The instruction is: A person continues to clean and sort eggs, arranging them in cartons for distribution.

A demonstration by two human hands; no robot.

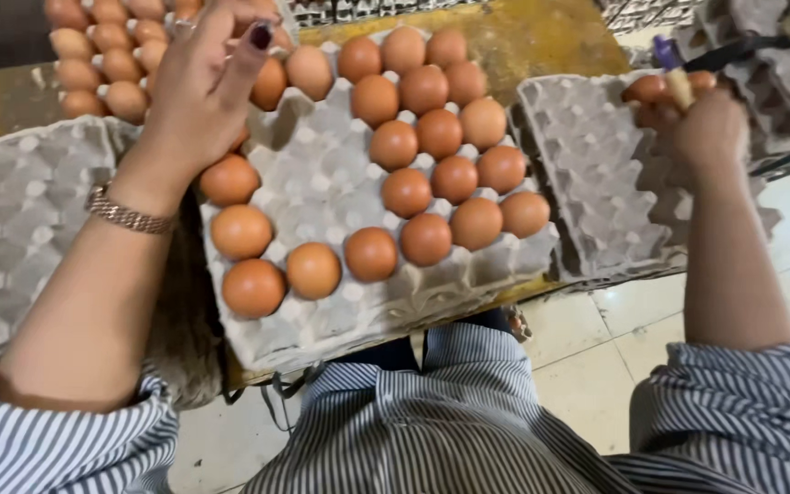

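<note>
A grey pulp egg tray [322, 183] lies in front of me, partly filled with brown eggs [425, 240] along its left, front and right sides. My left hand [198, 87], a bracelet on its wrist, hovers over the tray's far left corner with its fingers curled down among the eggs there. Whether it grips one is hidden. My right hand [710, 128] is closed around a small tool [677, 78] with a beige handle and purple tip. It rests at the far edge of the right-hand tray [587, 165], next to a few brown eggs [646, 89].
An empty grey tray [20, 210] lies at the left. A further tray full of eggs [102, 64] sits at the back left. The trays rest on a worn yellow table [523, 37]. Stacked empty trays [779, 82] stand at the back right above a pale tiled floor [596, 348].
</note>
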